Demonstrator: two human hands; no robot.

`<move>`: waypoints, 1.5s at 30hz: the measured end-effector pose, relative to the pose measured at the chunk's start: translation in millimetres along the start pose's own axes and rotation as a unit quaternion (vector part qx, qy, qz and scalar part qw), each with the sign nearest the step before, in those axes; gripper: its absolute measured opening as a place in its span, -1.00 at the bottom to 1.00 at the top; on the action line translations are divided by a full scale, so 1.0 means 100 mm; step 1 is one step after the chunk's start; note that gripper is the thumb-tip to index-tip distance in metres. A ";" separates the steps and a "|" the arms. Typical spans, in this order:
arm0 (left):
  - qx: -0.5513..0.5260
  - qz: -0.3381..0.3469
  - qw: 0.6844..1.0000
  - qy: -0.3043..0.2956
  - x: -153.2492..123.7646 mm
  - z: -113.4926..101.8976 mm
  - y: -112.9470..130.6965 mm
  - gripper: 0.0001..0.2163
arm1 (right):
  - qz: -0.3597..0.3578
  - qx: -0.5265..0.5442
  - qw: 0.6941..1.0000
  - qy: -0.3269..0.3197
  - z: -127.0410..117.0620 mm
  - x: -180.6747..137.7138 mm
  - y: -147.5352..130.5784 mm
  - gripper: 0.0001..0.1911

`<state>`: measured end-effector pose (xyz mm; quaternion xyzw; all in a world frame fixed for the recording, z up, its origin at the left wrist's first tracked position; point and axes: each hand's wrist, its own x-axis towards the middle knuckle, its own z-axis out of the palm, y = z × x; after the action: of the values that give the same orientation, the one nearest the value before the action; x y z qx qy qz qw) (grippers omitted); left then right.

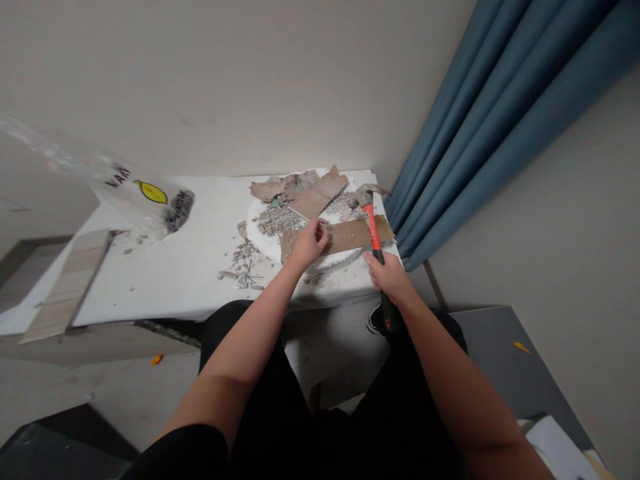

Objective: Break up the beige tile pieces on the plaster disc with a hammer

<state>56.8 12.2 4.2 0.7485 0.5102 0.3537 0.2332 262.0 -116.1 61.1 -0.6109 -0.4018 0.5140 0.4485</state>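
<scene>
My right hand (387, 275) is wrapped round the black-and-orange handle of a claw hammer (371, 223). The hammer's metal head points away from me, over the right end of a flat brown strip of board (350, 235). My left hand (311, 241) is at the strip's left part with its fingers curled together; what they pinch, if anything, is too small to make out. Under the strip lies a round white plate-like slab (260, 241) strewn with grey rubble (275, 220). Broken brown board pieces (320, 193) rest on the rubble behind my left hand.
Nails and crumbs (245, 267) are scattered left of the slab on the white-covered table (175, 280). A clear plastic bag (135, 193) stands at the left, near a wooden plank (70, 283) over the table edge. Blue curtains (480, 120) hang at the right.
</scene>
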 end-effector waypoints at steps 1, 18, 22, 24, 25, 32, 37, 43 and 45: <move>-0.028 -0.013 1.000 0.005 0.01 0.01 -0.01 -0.84 | -0.002 -0.003 1.000 -0.001 0.00 0.01 0.01 -0.57; -0.041 -0.007 0.999 -0.028 0.00 0.09 -0.02 -0.91 | -0.040 -0.059 0.997 -0.017 -0.04 0.06 0.14 -0.56; -0.029 -0.001 0.999 -0.019 0.00 0.09 -0.02 -0.91 | -0.043 -0.064 0.997 -0.014 -0.04 0.05 0.12 -0.57; -0.028 0.002 0.999 -0.017 -0.01 0.09 -0.02 -0.90 | -0.040 -0.065 0.997 -0.011 -0.04 0.04 0.11 -0.57; -0.028 0.003 0.999 -0.016 -0.01 0.09 -0.03 -0.89 | -0.036 -0.064 0.997 -0.011 -0.04 0.04 0.11 -0.57; -0.022 0.017 1.000 -0.007 -0.03 0.12 -0.06 -0.92 | -0.009 -0.032 0.999 -0.019 -0.04 -0.01 0.04 -0.56; -0.064 0.025 0.998 0.013 -0.06 0.18 -0.08 -0.79 | -0.017 -0.006 0.999 -0.048 -0.07 -0.30 -0.04 -0.56; -0.085 0.025 0.996 0.020 -0.07 0.23 -0.10 -0.63 | -0.036 -0.128 0.990 -0.037 -0.03 -0.44 0.05 -0.58; -0.087 0.025 0.996 0.020 -0.07 0.24 -0.10 -0.63 | -0.050 -0.158 0.986 -0.035 0.01 -0.40 0.08 -0.58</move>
<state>67.1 9.6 -20.6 0.7307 0.4634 0.4175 0.2777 255.3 -156.3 64.3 -0.6349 -0.5235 0.4422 0.3568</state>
